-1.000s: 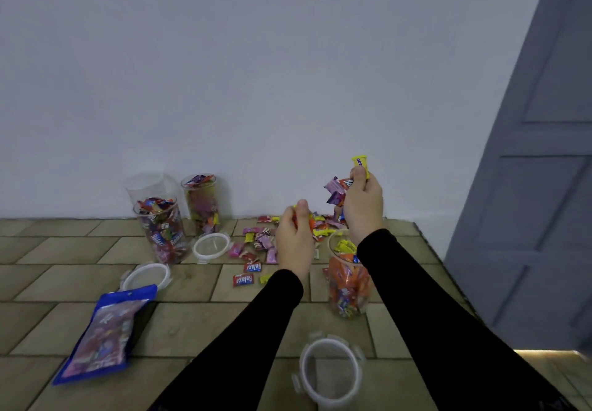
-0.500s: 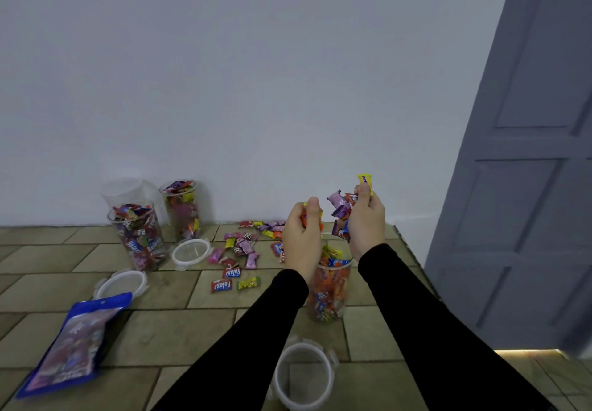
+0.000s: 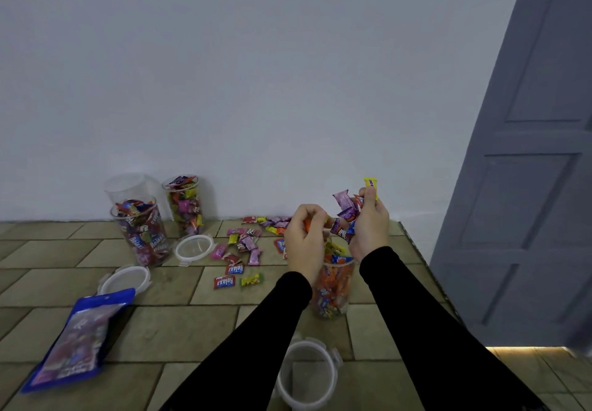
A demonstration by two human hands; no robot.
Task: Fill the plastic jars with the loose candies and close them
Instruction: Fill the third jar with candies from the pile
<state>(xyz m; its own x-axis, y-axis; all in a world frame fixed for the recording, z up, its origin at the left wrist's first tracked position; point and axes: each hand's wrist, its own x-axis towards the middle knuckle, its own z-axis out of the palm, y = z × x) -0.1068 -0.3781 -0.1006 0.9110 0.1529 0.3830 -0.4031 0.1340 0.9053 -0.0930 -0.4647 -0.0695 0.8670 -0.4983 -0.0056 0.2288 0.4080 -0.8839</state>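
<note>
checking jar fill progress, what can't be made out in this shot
- Head view: the jar under the hands has its mouth hidden by the left hand and right hand.
- Empty-looking jar at the wall: lower part hidden by the front full jar.
- Near lid: partly covered by the sleeves.
- Blue bag: print blurred.

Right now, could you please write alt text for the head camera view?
Two hands, left hand and right hand, hold wrapped candies above an open, nearly full jar on a tiled surface. Loose candies, two filled jars and three lids lie around.
</note>
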